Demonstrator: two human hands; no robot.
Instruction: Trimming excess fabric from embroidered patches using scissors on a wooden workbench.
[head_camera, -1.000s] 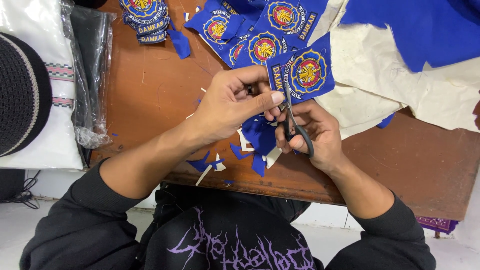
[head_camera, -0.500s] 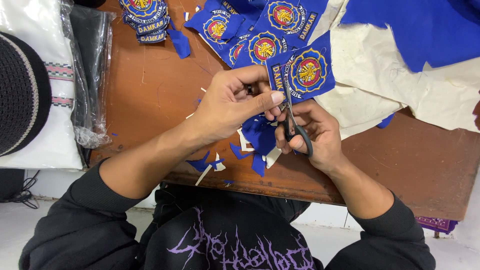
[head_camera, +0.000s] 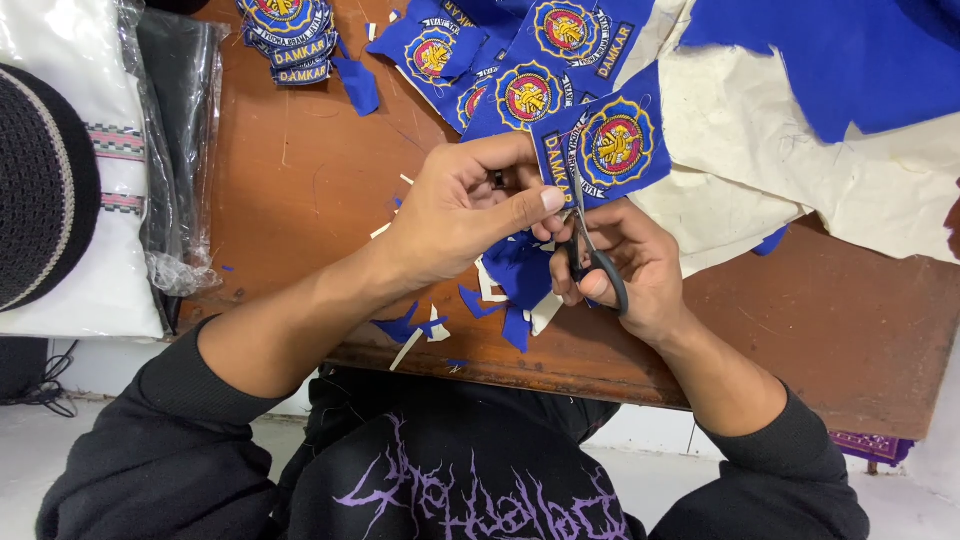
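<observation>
At the centre of the frame, the left hand (head_camera: 460, 210) is pinching the left edge of a blue patch (head_camera: 600, 150) between thumb and fingers. The right hand (head_camera: 625, 260) is gripping black scissors (head_camera: 590, 245), fingers curled through the handles, blades pointing up into the patch's edge. The patch is sitting just above both hands, joined to a blue strip of patches (head_camera: 500, 60) running toward the upper centre. Blue scraps (head_camera: 500, 290) are lying below the hands on the brown table (head_camera: 290, 190). A stack of cut patches (head_camera: 290, 35) is sitting at upper left.
</observation>
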